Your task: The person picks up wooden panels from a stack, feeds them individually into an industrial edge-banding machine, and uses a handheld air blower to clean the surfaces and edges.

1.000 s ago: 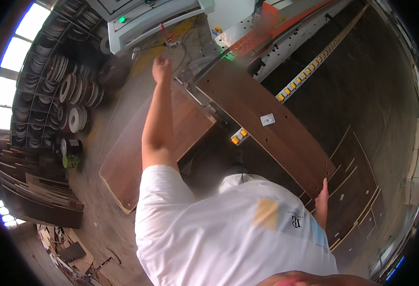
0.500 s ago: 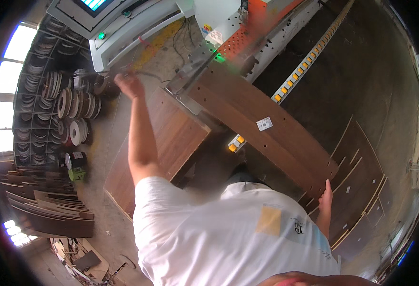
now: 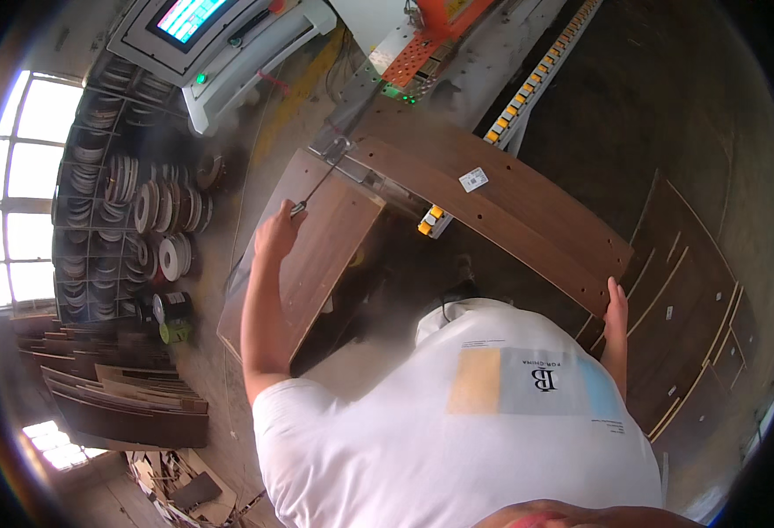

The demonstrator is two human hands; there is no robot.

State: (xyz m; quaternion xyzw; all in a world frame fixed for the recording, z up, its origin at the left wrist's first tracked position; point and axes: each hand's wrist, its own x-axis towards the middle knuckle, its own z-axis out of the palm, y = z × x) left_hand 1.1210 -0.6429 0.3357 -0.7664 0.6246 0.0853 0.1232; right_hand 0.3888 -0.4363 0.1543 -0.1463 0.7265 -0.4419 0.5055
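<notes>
My left hand point(image 3: 280, 231) is closed round the near end of a thin metal rod point(image 3: 321, 183). The rod reaches up to a metal bracket point(image 3: 341, 150) at the machine's edge. My right hand point(image 3: 616, 310) is at the near right corner of a long brown wood-grain board point(image 3: 528, 207); its fingers lie along the end edge, and what is under the board is hidden. The board slants from the machine to me, with small drilled holes and a white label point(image 3: 473, 179). Under my left forearm is another brown board point(image 3: 317, 255).
A machine with an orange perforated guard point(image 3: 413, 55) and a control panel point(image 3: 180, 26) stands ahead. A rail with yellow rollers point(image 3: 514, 110) runs off to the far right. Racks of edging rolls point(image 3: 145, 207) are at left. More brown boards point(image 3: 677, 326) lie at right.
My left hand has come back toward me from near the control stand, and the rod now shows in it. My right hand stays at the board's corner. The view has shifted.
</notes>
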